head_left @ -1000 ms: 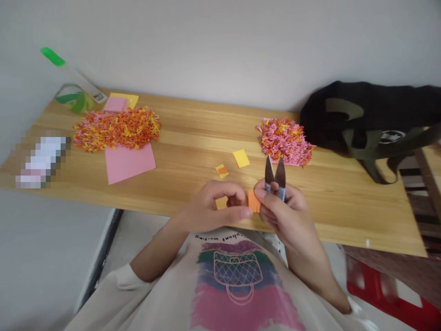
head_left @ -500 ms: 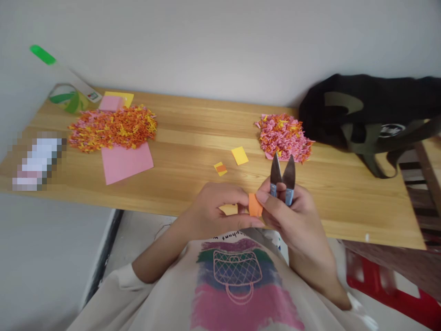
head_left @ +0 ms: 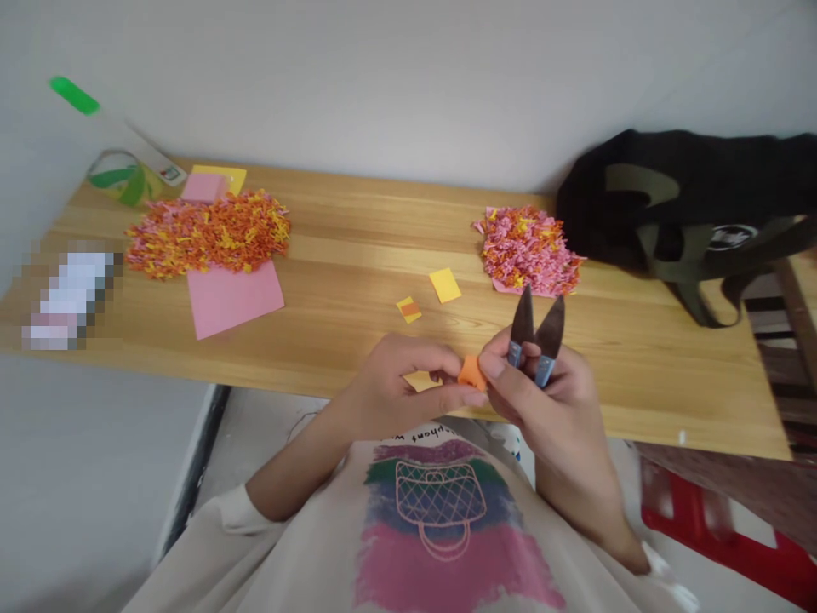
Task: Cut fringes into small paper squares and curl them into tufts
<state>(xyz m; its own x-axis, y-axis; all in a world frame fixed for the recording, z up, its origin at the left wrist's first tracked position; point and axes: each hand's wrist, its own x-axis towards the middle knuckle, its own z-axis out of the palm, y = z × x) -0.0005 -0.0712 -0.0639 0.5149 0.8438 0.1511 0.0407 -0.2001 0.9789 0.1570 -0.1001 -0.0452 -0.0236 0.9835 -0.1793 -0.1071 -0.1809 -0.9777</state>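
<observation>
My left hand (head_left: 408, 387) pinches a small orange paper piece (head_left: 471, 372) at the near edge of the wooden table (head_left: 357, 264). My right hand (head_left: 542, 387) touches the same orange piece with its thumb and grips small blue-handled snips (head_left: 536, 328), their blades pointing up and apart. A yellow paper scrap (head_left: 421, 380) lies on the table just under my left fingers.
A heap of orange, pink and yellow paper shreds (head_left: 208, 232) lies at the left on a pink sheet (head_left: 233, 298). A second heap of shreds (head_left: 527, 247) sits at the right by a black bag (head_left: 695, 209). Two small yellow scraps (head_left: 445, 285) lie mid-table. A green tape roll (head_left: 121, 180) is far left.
The snips have tilted and shifted slightly to the right with my right hand. The orange piece has been bent and turned between my fingers.
</observation>
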